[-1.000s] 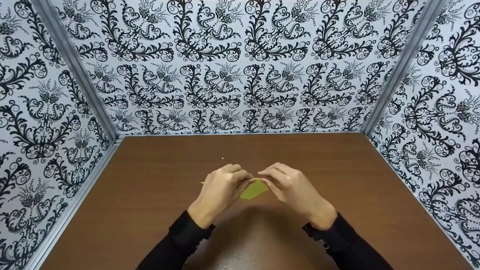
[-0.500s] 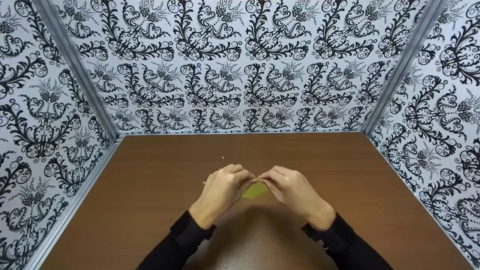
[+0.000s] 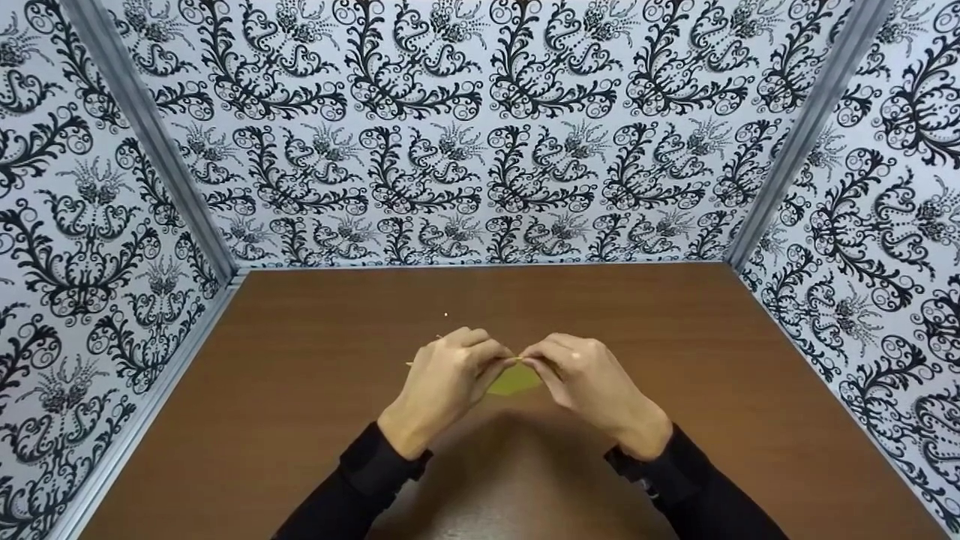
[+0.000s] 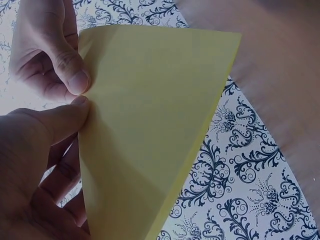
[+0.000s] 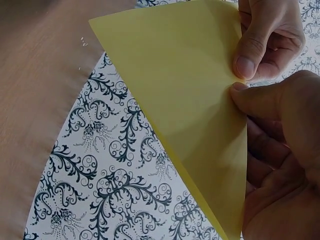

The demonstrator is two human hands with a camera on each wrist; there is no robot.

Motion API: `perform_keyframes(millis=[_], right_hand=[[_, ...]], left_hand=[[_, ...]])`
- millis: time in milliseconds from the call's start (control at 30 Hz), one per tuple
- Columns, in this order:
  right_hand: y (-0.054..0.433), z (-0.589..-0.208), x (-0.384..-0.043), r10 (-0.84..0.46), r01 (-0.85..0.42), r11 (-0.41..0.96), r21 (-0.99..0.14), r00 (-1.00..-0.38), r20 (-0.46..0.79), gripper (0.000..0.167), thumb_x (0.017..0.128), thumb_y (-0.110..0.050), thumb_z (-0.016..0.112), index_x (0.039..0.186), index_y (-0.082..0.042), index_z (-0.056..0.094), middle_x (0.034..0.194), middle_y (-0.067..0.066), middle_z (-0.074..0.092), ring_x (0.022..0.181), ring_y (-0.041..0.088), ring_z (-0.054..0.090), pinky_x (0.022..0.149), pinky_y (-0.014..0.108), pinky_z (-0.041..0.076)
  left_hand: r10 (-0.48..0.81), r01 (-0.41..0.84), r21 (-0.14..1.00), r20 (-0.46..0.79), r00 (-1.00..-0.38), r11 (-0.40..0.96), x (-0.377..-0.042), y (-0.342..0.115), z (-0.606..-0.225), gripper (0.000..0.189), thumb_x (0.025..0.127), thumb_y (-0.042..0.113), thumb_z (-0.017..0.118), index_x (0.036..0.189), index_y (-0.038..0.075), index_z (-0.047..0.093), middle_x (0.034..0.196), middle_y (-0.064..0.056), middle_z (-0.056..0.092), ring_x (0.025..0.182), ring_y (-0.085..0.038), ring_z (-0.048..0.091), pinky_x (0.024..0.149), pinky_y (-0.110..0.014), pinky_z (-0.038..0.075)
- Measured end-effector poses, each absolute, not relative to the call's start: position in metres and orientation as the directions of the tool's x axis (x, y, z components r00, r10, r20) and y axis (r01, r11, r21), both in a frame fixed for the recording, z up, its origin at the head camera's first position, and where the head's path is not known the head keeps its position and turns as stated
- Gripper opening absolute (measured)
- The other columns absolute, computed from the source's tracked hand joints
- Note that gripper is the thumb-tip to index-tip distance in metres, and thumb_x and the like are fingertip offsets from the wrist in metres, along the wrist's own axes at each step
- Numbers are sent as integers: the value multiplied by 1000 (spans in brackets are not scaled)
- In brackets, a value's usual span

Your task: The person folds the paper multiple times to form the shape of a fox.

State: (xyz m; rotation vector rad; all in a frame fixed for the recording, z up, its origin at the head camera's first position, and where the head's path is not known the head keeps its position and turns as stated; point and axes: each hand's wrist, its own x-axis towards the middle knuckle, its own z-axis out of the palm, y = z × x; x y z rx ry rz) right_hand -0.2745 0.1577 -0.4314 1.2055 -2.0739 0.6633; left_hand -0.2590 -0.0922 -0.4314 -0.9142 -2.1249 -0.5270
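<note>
A folded sheet of yellow paper (image 3: pixel 514 381) is held up above the table between both hands, its layered edge showing in the left wrist view. My left hand (image 3: pixel 446 379) pinches one edge of the paper between thumb and fingers. Right beside it, my right hand (image 3: pixel 596 386) pinches the same edge, and the two thumb tips nearly meet. In the right wrist view the paper (image 5: pixel 170 85) narrows to a point at the upper left. Part of the sheet is hidden behind the hands in the head view, with a small yellow tip showing left of my left hand.
The brown wooden table (image 3: pixel 330 315) lies below the hands. Patterned black-and-white walls (image 3: pixel 480 150) enclose its back and sides, with grey metal posts (image 3: pixel 157 135) at the corners. Tiny white specks (image 5: pixel 84 42) lie on the wood.
The fingertips of both hands have come closer together along the paper's edge. Less of the yellow face shows between them in the head view. The arms stay nearly still.
</note>
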Motion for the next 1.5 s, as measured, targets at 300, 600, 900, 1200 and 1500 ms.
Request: perform_keyframes(millis=[300,600,900,1200,1500], right_hand=[[158,-431,-277,-572,-896,437,-79,-345,744,18,94,7,92,106,-5,85,93,2,85,78,12,80,69,23,64],[164,-428,-279,-557,-876,474,-89,-376,740,17,94,7,92,105,-4,86,93,4,87,79,14,82,70,24,66],[173,-422,-283,-530,-859,501,-106,-402,747,17,94,9,92,104,-3,86,95,5,88,80,17,85,73,25,69],[181,-418,-287,-507,-850,509,-135,-422,751,18,91,12,92,103,0,86,95,9,89,80,21,86,72,29,70],[187,-415,-288,-491,-826,540,-158,-462,738,17,93,10,92,105,-1,87,97,10,89,82,19,86,74,28,70]], left_hand=[[444,758,88,764,-468,646,-260,-94,-432,5,106,27,89,103,23,90,93,10,82,84,-11,75,72,-25,64],[431,750,115,757,-491,652,-265,-101,-431,6,106,26,89,102,21,89,93,8,82,84,-11,74,73,-27,64],[412,731,154,741,-530,664,-270,-115,-423,6,107,25,88,105,20,91,96,7,84,86,-13,78,90,-34,71],[354,699,168,767,-536,695,-275,-129,-419,2,102,20,93,102,20,91,93,6,84,80,-11,73,71,-27,63],[319,678,233,746,-584,697,-279,-140,-414,2,104,20,90,105,20,92,94,5,84,78,-11,75,70,-27,64]])
